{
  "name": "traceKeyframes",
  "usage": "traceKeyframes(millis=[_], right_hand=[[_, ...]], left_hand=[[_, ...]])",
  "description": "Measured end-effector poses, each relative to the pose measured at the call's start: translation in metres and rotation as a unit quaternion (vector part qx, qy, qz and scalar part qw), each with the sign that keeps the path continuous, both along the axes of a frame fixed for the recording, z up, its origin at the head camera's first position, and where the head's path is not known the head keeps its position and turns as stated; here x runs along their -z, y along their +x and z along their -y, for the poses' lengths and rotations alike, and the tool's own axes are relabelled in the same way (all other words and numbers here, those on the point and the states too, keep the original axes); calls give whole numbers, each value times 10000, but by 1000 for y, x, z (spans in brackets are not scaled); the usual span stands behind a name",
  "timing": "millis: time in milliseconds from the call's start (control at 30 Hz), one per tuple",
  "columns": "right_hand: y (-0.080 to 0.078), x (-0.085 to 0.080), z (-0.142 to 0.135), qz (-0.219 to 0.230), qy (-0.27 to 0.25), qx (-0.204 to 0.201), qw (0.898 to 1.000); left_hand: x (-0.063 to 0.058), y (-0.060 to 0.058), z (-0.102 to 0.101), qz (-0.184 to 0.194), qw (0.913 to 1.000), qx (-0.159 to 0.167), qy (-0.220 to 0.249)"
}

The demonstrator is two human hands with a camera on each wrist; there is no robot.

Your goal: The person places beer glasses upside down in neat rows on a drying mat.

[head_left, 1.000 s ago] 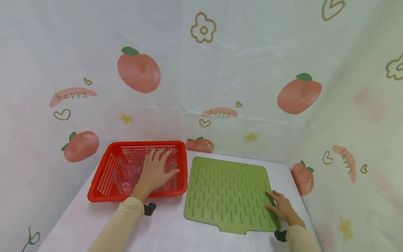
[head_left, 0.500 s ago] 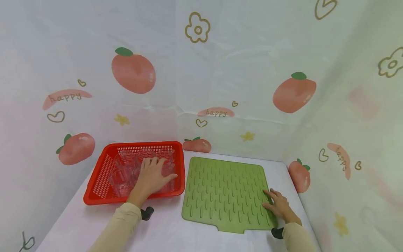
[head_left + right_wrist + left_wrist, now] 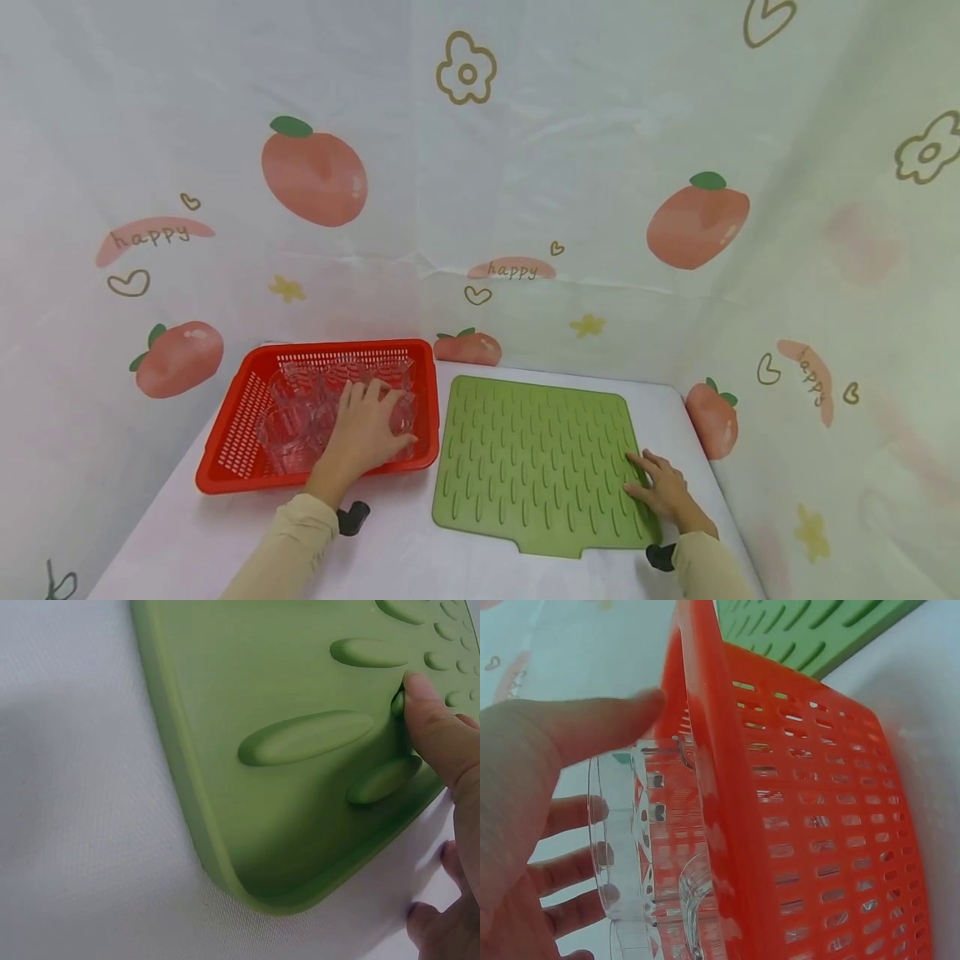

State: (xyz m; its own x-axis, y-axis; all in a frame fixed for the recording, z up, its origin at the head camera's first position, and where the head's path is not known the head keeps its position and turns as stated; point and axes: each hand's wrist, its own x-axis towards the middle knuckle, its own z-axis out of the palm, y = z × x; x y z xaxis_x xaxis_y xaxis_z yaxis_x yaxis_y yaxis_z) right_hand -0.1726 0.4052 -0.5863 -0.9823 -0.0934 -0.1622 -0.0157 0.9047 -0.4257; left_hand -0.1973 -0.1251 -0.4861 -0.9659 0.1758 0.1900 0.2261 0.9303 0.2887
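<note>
My left hand (image 3: 364,429) is spread over a clear glass mug (image 3: 402,412) at the right front of the red plastic basket (image 3: 430,433). In the left wrist view its fingertips lie at the far side of the glass rim (image 3: 600,847); the thumb stretches along the near side, by the basket's rim, and does not close round the glass. On the right, my right hand (image 3: 666,490) rests at the right edge of the green ridged drying mat (image 3: 540,458). In the right wrist view the thumb (image 3: 431,720) touches the mat's top, with other fingers beyond its edge.
Several more clear glass mugs (image 3: 288,429) stand close together in the basket. The basket sits left of the mat on a white-covered table (image 3: 420,542). A fruit-printed cloth (image 3: 525,167) hangs behind and at both sides.
My left hand has come lower and nearer over the front right mug. The view has shifted slightly. My right hand stays at the mat's edge.
</note>
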Motion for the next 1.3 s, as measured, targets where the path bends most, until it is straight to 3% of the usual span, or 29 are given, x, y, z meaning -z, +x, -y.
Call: traceKeyframes(millis=[467,700,1033,1300], right_hand=[[1,0,2,8,-81,84,9999],[2,-3,5,-43,-115,93,9999],[2,-4,6,114,-117,129,9998],[2,-6,3,124,-127,175,9997]], left_hand=[[-4,-2,-2,379,9992,19,-95],[-8,-3,1,355,9987,111,-350],[-10,0,4,225,9988,233,-362],[-19,-2,1,367,9984,239,-361]])
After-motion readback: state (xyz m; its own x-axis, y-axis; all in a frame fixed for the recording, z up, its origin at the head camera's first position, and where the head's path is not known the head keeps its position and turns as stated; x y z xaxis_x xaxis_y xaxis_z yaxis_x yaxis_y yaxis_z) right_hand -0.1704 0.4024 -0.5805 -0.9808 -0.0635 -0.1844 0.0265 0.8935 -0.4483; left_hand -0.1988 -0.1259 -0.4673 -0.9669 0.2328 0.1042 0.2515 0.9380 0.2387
